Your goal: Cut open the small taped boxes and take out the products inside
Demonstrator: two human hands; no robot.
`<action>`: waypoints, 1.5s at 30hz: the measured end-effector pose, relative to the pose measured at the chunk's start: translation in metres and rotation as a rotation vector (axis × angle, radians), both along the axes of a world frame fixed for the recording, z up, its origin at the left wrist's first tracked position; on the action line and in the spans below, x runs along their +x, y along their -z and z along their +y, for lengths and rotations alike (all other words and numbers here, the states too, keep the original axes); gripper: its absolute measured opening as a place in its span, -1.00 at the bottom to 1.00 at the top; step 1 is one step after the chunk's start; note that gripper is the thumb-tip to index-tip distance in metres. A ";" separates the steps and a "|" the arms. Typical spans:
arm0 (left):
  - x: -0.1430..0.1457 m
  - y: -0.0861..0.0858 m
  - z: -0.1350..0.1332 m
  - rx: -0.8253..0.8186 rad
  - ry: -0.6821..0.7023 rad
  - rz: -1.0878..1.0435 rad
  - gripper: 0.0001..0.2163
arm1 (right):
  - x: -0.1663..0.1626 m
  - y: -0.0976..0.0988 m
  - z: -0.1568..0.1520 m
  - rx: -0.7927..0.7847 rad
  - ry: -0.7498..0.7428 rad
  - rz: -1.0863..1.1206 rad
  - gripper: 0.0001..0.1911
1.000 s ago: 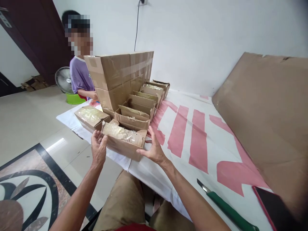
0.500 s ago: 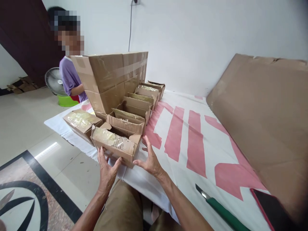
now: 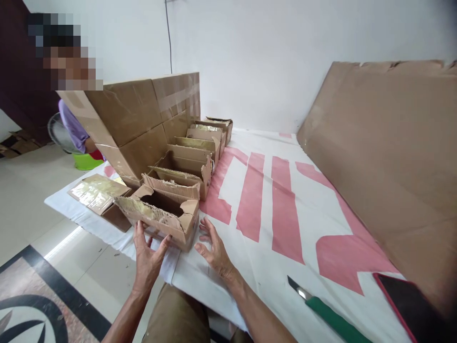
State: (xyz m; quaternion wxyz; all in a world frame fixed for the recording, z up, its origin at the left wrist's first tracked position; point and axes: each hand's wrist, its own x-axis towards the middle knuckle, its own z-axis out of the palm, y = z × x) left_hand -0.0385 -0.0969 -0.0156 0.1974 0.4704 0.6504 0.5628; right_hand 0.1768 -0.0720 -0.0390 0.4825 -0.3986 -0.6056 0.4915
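A small torn cardboard box (image 3: 162, 216) with taped flaps sits at the near edge of the table, its top partly open. My left hand (image 3: 148, 252) rests against the box's near side with fingers spread upward. My right hand (image 3: 212, 245) lies open on the white and pink cloth (image 3: 264, 214) just right of the box, fingers apart, holding nothing. Behind this box stands a row of several similar open small boxes (image 3: 189, 164).
Stacked large cartons (image 3: 132, 119) stand behind the row at left. Another small taped box (image 3: 100, 195) lies at the left edge. A green-handled utility knife (image 3: 328, 309) and a dark phone (image 3: 407, 305) lie at near right. Flat cardboard (image 3: 385, 152) leans on the right. A person in purple (image 3: 73, 126) stands behind the cartons.
The near box has been set down on the table edge. My left hand moved from its left end to its front, and my right hand dropped from the box to the cloth.
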 end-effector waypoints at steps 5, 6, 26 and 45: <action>0.004 0.005 0.016 0.036 0.030 -0.042 -0.02 | 0.001 -0.002 0.000 0.029 -0.009 -0.027 -0.03; 0.005 0.005 0.019 0.040 0.027 -0.061 -0.02 | 0.001 -0.002 0.000 0.027 -0.011 -0.029 -0.03; 0.035 0.001 0.134 0.095 0.021 0.017 -0.02 | 0.004 -0.001 -0.003 0.015 -0.015 -0.055 -0.16; 0.042 -0.018 0.081 0.098 0.187 0.177 -0.38 | 0.005 0.011 0.006 -0.001 0.017 -0.030 -0.28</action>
